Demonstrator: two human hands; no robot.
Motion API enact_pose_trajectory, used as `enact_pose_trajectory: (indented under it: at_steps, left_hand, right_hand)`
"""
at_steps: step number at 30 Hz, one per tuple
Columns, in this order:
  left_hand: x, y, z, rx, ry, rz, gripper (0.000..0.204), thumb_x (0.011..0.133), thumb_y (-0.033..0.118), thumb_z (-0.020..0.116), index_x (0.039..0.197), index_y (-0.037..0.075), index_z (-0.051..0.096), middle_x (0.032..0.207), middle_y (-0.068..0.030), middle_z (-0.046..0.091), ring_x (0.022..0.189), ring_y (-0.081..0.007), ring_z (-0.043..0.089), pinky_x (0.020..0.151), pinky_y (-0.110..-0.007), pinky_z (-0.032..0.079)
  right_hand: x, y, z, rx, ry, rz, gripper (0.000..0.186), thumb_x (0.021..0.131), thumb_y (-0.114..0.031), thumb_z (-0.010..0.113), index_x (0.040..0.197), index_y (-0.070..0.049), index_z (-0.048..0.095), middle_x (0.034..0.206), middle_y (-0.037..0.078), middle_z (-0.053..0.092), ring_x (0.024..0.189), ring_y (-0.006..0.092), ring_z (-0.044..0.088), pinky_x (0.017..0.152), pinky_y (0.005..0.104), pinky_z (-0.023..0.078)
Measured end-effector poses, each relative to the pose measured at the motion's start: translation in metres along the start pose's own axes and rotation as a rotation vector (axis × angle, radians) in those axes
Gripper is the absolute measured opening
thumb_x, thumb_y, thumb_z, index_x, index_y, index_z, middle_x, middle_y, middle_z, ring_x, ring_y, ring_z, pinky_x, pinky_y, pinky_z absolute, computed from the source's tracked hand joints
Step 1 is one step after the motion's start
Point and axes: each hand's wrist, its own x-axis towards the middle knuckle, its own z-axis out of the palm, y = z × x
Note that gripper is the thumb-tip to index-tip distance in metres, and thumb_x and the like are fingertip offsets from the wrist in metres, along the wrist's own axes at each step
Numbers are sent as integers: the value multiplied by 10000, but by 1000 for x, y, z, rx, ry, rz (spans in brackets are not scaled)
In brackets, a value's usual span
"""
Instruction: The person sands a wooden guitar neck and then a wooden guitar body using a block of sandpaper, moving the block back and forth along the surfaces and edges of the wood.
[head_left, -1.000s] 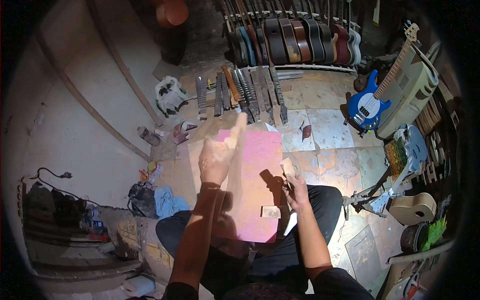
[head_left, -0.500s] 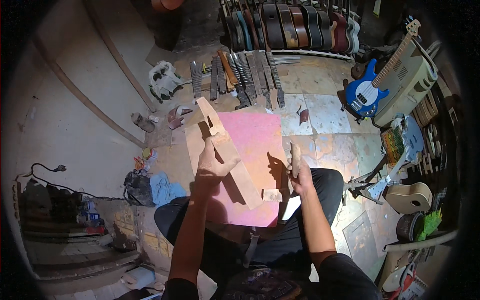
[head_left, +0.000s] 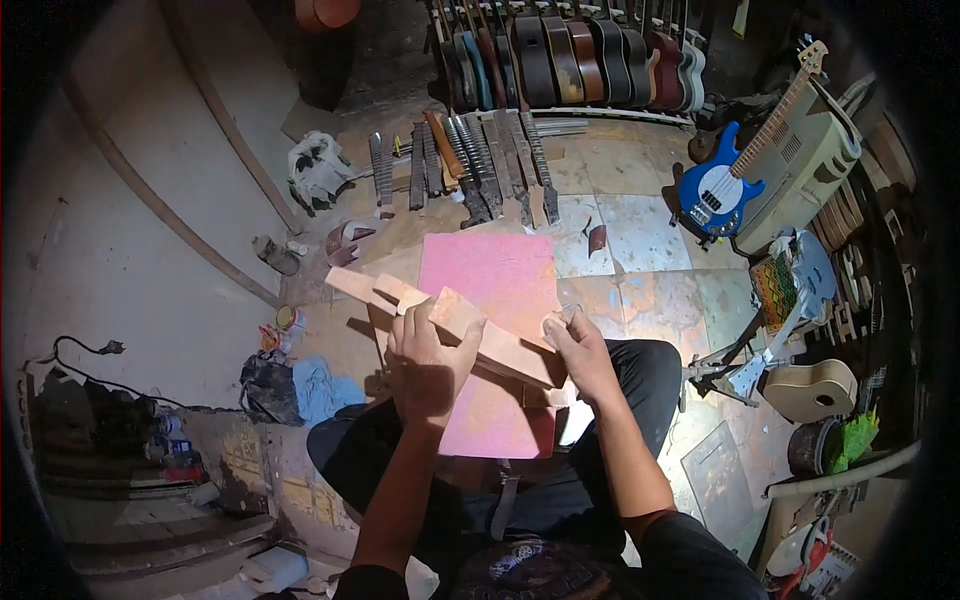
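Showed pale tan on the wooden piece (head_left: 508, 344); blushed pink to orange on the board (head_left: 488, 262); gleamed blue around a white pickguard (head_left: 722, 186) on the bass guitar (head_left: 689, 190); ran black over the trousers (head_left: 642, 392).

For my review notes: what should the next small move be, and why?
Probably, stroke the small thing pinched in the right hand, mostly hidden, along the wooden piece: the left hand grips that wood above the pink board, and the right hand is close to the wood's right-hand end.

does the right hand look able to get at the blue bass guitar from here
Probably not: a stretch of paint-stained tiled floor lies between the right hand and the blue bass guitar.
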Motion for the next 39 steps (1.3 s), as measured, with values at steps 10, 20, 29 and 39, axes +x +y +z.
enact_pose_trajectory:
  at_steps: [10, 20, 29, 39]
  left_hand:
    - [-2, -15, 10, -311, -183, 6, 515, 791, 207, 826, 1228, 15, 636, 1159, -197, 681, 1104, -419, 639, 1057, -514, 451]
    - [1, -3, 10, -314, -149, -2, 421, 792, 168, 748, 1180, 39, 647, 1088, -166, 692, 1087, -388, 629, 1018, -491, 403]
    - [1, 5, 20, -289, -130, -8, 327, 847, 142, 699, 1156, 46, 655, 1060, -153, 701, 1080, -376, 636, 1017, -489, 394]
    - [-3, 10, 19, -210, -144, -21, 236, 916, 199, 688, 1116, 78, 654, 1082, -155, 698, 1097, -390, 634, 989, -490, 433]
  right_hand:
    - [-12, -22, 87, -197, 28, -263, 285, 969, -188, 791, 1062, 24, 624, 982, 166, 648, 921, 234, 635, 839, 376, 507]
    - [-5, -28, 106, -248, 63, -312, 284, 965, -173, 789, 1009, 10, 577, 923, 129, 634, 866, 188, 598, 789, 368, 512]
    - [8, -28, 102, -227, 161, -255, 286, 966, -175, 808, 1027, -3, 588, 966, 104, 664, 904, 158, 609, 833, 355, 520]
    - [15, -12, 98, -165, 159, -305, 279, 963, -152, 814, 998, -60, 553, 895, 3, 580, 817, 72, 530, 721, 273, 459]
